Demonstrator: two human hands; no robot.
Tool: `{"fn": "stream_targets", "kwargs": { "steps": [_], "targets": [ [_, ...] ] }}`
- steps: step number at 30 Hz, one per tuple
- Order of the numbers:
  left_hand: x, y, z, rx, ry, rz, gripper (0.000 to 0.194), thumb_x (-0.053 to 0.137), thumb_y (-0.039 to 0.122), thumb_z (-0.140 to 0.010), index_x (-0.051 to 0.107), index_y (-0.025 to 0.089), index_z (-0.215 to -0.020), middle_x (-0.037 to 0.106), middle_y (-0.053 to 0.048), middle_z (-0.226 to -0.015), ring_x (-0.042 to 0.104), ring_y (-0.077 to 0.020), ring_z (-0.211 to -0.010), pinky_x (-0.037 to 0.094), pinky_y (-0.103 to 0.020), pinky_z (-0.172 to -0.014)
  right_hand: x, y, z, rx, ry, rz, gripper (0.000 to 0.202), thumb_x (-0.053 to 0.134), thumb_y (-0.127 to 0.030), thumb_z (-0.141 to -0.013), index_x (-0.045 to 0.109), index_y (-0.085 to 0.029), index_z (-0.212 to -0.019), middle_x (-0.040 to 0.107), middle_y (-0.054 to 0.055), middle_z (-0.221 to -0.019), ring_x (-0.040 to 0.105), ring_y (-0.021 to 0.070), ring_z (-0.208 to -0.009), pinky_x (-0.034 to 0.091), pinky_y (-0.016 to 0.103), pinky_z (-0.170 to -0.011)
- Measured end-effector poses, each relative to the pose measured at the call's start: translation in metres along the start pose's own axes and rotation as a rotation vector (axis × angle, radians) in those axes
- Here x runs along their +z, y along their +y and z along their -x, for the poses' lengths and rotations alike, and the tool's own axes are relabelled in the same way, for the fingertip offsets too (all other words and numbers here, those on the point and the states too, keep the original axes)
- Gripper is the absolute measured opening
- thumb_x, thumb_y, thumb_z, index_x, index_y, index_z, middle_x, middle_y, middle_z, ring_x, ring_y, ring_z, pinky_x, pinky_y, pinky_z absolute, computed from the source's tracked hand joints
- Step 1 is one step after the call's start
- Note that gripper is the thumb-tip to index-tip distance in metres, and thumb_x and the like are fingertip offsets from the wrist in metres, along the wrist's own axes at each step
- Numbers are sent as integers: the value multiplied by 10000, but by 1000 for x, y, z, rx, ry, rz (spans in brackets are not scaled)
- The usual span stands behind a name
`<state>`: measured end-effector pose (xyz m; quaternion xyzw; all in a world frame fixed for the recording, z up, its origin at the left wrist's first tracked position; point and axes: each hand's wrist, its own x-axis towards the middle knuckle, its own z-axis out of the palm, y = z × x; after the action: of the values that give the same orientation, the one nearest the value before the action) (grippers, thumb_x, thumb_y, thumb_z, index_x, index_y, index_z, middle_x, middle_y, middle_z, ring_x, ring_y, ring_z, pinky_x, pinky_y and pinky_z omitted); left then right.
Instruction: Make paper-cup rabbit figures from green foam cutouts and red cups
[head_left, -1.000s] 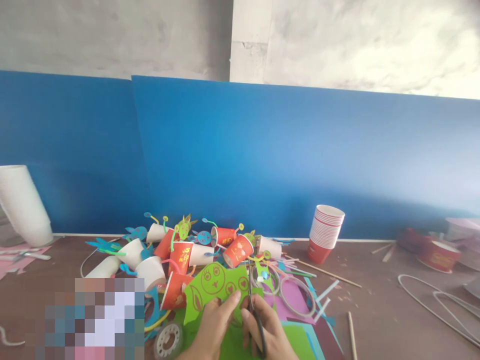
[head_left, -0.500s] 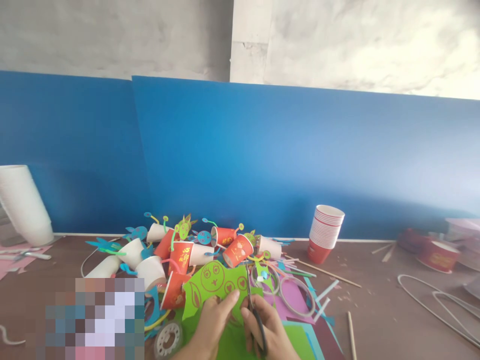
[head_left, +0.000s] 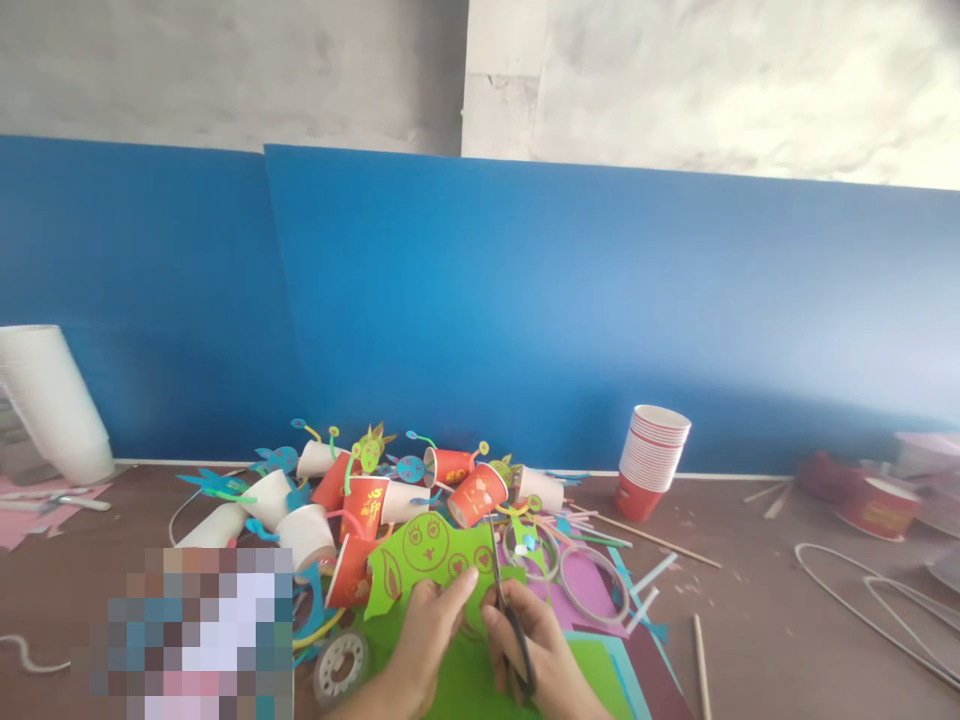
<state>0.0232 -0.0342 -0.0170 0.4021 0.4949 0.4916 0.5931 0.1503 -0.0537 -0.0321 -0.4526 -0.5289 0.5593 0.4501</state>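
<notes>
Centrally in the head view, both hands are extended from the lower edge. The left hand [head_left: 427, 640] is angled with its thumb raised, its grip pinched on a green sheet [head_left: 427, 545] bearing a drawn face; part of the drawing is hidden by the fingers. Scissors [head_left: 519, 650] are clamped at the handles in the grip of the right hand [head_left: 541, 640], blades pointed away at the sheet's right part. Decorated paper cups [head_left: 478, 497] are heaped just beyond. A tape roll [head_left: 328, 668] is placed beside the left wrist; a cup stack [head_left: 651, 455] is set well apart, right, on the surface [head_left: 750, 640].
</notes>
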Motion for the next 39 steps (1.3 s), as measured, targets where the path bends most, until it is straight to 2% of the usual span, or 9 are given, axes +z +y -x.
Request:
{"fn": "stream_targets", "kwargs": {
  "steps": [3,5,8,15,22,27,33,36,39],
  "targets": [
    [0,0,1,21,28,43,472,773,549,-590,498,200,-430,423,49,-393,445,-141,-463,385,-281,-540,3,-1,1,14,-27,4,558,596,-731,-687,479,-192,-777,444,-104,-397,341,45,-294,235,154,-291],
    [1,1,3,45,6,82,367,786,505,-590,641,167,-584,618,-20,-543,579,-210,-610,446,-311,-635,4,-2,2,19,-37,8,567,611,-731,-672,487,-187,-777,457,-96,-417,365,49,-313,248,157,-299],
    [1,6,5,72,-29,80,391,786,479,-593,715,137,-769,724,-86,-766,639,-272,-792,480,-345,-742,4,-4,4,32,-49,16,576,621,-728,-664,495,-182,-794,473,-87,-442,384,53,-334,259,160,-311],
    [0,10,6,70,-69,66,404,766,477,-612,725,129,-812,735,-110,-832,647,-300,-852,485,-388,-802,4,-2,3,14,-55,15,547,598,-716,-700,480,-187,-774,438,-105,-416,355,44,-311,259,157,-305],
    [0,13,5,97,-80,34,311,760,437,-618,696,147,-712,727,-92,-831,636,-293,-882,476,-372,-817,2,-6,3,29,-55,27,540,615,-709,-687,482,-191,-760,467,-95,-408,363,46,-299,232,157,-291],
    [-2,9,0,108,-120,23,381,749,456,-628,713,131,-825,734,-109,-891,637,-309,-922,468,-391,-859,0,-6,3,81,-42,36,532,639,-695,-667,479,-193,-743,464,-94,-400,394,53,-306,221,151,-287],
    [-5,7,-4,95,-159,10,444,754,497,-612,716,118,-841,732,-137,-934,642,-320,-904,469,-414,-854,-2,-8,2,118,-50,31,524,673,-669,-641,475,-192,-735,471,-95,-398,407,49,-302,239,142,-286],
    [-4,7,-4,113,-123,8,421,770,488,-592,712,131,-809,731,-112,-882,639,-307,-883,472,-396,-829,-1,-9,1,128,-37,29,521,678,-662,-639,468,-194,-729,461,-101,-391,392,44,-292,223,140,-275],
    [-2,6,-3,94,-85,35,372,776,484,-593,694,148,-731,711,-72,-716,642,-286,-809,481,-370,-769,-1,-9,1,122,-31,25,529,672,-670,-639,470,-193,-743,472,-98,-405,392,42,-293,223,137,-271]
  ]
}}
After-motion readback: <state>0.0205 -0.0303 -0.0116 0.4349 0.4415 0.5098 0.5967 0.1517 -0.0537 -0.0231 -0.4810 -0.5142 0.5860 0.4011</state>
